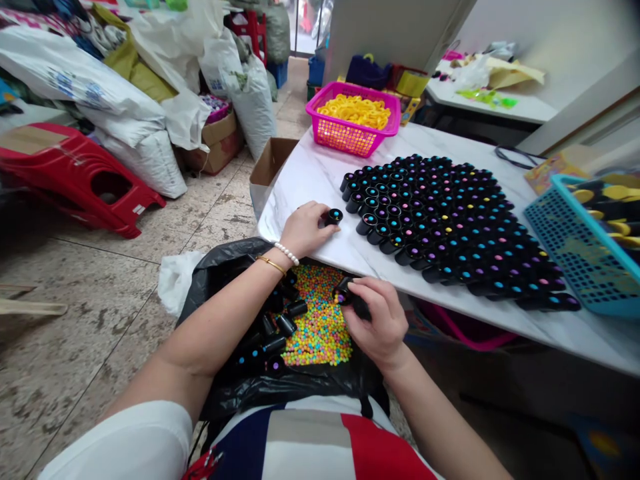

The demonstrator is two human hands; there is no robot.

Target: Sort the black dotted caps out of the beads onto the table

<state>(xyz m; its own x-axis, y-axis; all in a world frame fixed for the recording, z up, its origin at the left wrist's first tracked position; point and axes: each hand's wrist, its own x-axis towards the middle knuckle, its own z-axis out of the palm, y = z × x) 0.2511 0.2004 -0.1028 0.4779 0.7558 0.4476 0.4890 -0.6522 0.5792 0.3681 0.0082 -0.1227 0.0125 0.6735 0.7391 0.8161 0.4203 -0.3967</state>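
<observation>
My left hand [307, 232], a pearl bracelet on its wrist, is closed on a small black cylinder [334, 216] with a blue dot in its top, at the near left edge of the table. Over a black bag [215, 267] in my lap, my right hand [379, 321] grips another black cylinder [344, 291], tilted, with coloured beads at its mouth. Whether a second one is in that hand I cannot tell. Many small coloured beads [320, 320] fill the bag. Several loose black cylinders [286, 325] lie on the beads to the left.
Rows of upright black cylinders [425, 207] with coloured dots stand packed on the white table [310, 180]. Behind them sits a pink basket [345, 139] of yellow pieces. A blue basket [575, 233] is at the right. A red stool [95, 180] and white sacks [145, 147] occupy the left floor.
</observation>
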